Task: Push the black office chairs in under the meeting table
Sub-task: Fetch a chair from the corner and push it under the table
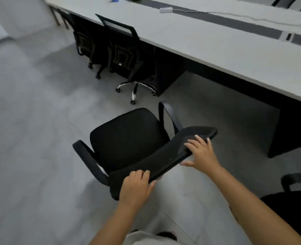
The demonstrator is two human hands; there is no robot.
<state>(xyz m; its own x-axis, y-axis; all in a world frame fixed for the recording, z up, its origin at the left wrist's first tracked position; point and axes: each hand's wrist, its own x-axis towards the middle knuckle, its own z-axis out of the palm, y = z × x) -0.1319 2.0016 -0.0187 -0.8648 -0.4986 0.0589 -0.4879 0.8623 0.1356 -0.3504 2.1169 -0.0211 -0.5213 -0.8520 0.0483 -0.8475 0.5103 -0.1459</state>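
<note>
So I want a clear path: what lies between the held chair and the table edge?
Head view: only bare grey floor between the held chair and the table. The chrome-base chair stands off to the left.

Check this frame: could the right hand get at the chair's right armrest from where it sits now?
Probably yes. The right hand rests on the backrest top, and the armrest rises just beyond it with only open floor around.
</note>
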